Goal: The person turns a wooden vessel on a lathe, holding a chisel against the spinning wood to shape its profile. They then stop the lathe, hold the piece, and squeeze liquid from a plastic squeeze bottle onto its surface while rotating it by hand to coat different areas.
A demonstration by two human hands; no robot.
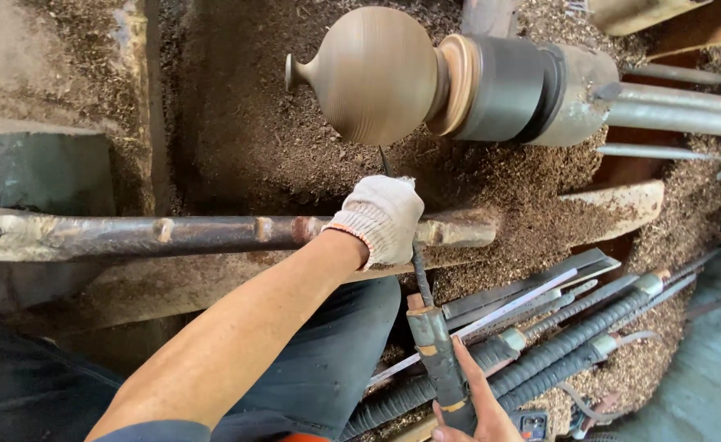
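One turning chisel (426, 319) was gripped: gloved left hand (381, 219) clamped at rest bar (172, 233), bare right hand (475, 405) closed on handle; one round workpiece (373, 74) mounted.

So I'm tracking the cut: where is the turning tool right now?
In the head view, the turning tool runs up the centre: right hand on its handle, gloved left hand pressing its shaft on the tool rest, tip under the round wooden workpiece.

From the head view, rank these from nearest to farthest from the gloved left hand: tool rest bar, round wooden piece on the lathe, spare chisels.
1. Tool rest bar: directly under the left hand, touching.
2. Round wooden piece: just above the hand, on the lathe.
3. Spare chisels: lower right, in the shavings.
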